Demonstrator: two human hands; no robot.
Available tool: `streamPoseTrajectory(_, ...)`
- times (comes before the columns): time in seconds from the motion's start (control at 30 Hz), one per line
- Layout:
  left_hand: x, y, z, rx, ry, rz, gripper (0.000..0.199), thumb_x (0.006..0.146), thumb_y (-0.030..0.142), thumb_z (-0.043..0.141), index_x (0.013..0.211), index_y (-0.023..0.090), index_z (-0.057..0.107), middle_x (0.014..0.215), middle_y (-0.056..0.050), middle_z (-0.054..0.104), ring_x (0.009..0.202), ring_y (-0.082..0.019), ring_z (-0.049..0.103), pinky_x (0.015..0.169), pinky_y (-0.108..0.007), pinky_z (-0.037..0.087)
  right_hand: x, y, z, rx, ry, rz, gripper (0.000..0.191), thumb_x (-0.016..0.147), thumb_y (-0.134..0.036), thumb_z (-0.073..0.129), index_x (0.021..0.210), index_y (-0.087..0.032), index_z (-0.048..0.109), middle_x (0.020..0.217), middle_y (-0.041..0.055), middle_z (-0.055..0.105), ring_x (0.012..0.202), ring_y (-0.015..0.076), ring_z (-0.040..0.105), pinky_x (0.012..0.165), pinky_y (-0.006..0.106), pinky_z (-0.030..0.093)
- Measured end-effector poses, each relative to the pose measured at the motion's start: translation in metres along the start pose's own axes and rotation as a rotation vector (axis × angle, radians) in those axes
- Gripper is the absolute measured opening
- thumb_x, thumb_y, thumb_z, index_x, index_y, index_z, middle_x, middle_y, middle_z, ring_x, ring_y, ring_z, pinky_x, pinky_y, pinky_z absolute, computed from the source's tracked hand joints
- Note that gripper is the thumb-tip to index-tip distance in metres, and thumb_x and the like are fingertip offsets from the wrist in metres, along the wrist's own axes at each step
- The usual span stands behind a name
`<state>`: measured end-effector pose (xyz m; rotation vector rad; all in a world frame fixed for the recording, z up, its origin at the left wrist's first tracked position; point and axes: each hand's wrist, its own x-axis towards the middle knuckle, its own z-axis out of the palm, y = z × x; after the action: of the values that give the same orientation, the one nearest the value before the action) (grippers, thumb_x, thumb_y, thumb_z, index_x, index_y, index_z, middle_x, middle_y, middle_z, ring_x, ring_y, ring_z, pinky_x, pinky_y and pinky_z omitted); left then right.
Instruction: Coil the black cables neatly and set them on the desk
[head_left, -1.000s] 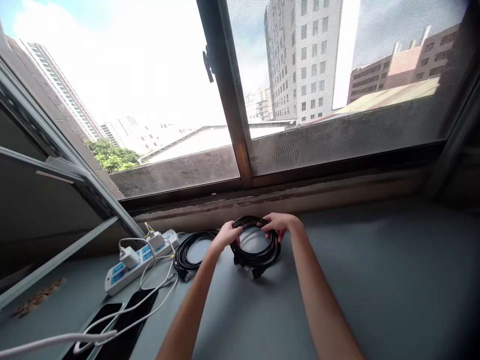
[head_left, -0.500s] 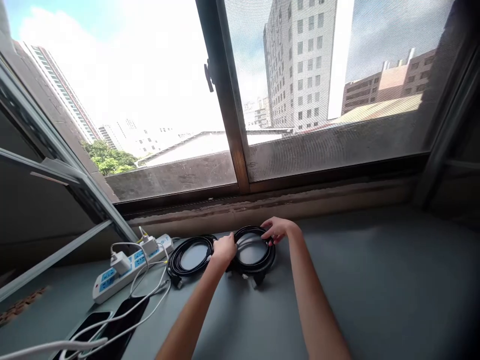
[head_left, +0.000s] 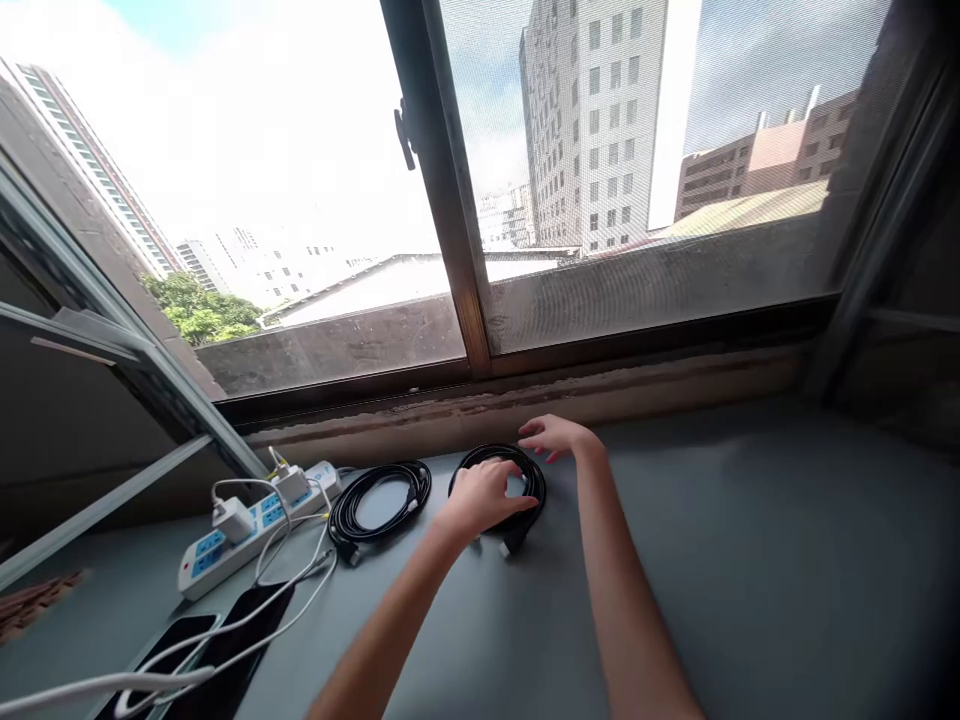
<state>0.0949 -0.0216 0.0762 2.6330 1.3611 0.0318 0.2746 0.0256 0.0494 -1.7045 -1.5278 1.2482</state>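
Observation:
Two coils of black cable with plug ends lie side by side on the grey surface. Over the right coil (head_left: pixel 534 470) is my left hand (head_left: pixel 484 495), its fingers extended across the ring and its thumb held apart; whether it touches the cable I cannot tell. A black plug (head_left: pixel 514 543) sticks out at that coil's near edge. My right hand (head_left: pixel 553 436) hovers just beyond the coil's far right side, fingers loosely spread with nothing in them. The left coil (head_left: pixel 341 512) lies flat, touched by neither hand.
A white power strip (head_left: pixel 262 530) with white chargers and trailing white cables (head_left: pixel 300 575) stands at left. Two dark phone-like devices (head_left: pixel 244 645) lie at the lower left. Behind the grey surface (head_left: pixel 735 560) runs a window frame (head_left: pixel 472 330); a metal frame (head_left: pixel 180 385) slants at left.
My left hand has moved right from between the coils to over the right coil, and its fingers have opened. My right hand has let go of the coil's rim and lifted slightly away.

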Motion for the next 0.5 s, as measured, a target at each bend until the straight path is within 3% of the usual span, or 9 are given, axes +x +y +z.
streamPoseTrajectory(0.17, 0.005, 0.013, 0.027, 0.100, 0.006, -0.008, 0.052, 0.066, 0.056, 0.061, 0.101, 0.018, 0.059, 0.100, -0.010, 0.063, 0.093, -0.031, 0.060, 0.076, -0.038, 0.043, -0.019, -0.005, -0.013, -0.019, 0.068, -0.048, 0.038, 0.086, -0.025, 0.056, 0.121, -0.012, 0.053, 0.115, 0.0117, 0.060, 0.090, 0.0176, 0.062, 0.056, 0.018, 0.049)
streamPoseTrajectory(0.3, 0.008, 0.018, 0.044, 0.147, -0.010, -0.017, 0.039, 0.073, 0.036, 0.058, 0.104, 0.012, 0.057, 0.102, -0.016, 0.063, 0.092, -0.034, 0.060, 0.074, -0.040, 0.044, -0.022, -0.005, -0.015, -0.020, 0.048, -0.025, 0.039, 0.087, -0.024, 0.055, 0.123, -0.012, 0.051, 0.114, 0.0118, 0.061, 0.089, 0.0169, 0.063, 0.056, 0.017, 0.049)
streamPoseTrajectory(0.37, 0.009, 0.016, 0.046, 0.149, -0.006, -0.024, 0.033, 0.075, 0.030, 0.056, 0.103, 0.013, 0.058, 0.103, -0.015, 0.063, 0.093, -0.033, 0.061, 0.073, -0.038, 0.044, -0.018, -0.003, -0.013, -0.020, -0.001, 0.026, 0.041, 0.083, -0.022, 0.060, 0.122, -0.010, 0.052, 0.110, 0.0131, 0.063, 0.087, 0.0184, 0.064, 0.056, 0.019, 0.051)
streamPoseTrajectory(0.5, 0.013, 0.007, 0.041, 0.120, -0.029, -0.016, 0.035, 0.072, 0.040, 0.064, 0.099, 0.018, 0.060, 0.095, -0.009, 0.066, 0.092, -0.030, 0.061, 0.069, -0.032, 0.043, -0.010, 0.000, -0.004, -0.009, -0.107, 0.128, 0.050, 0.072, -0.017, 0.072, 0.118, -0.007, 0.055, 0.094, 0.0135, 0.067, 0.076, 0.0206, 0.067, 0.059, 0.025, 0.055)
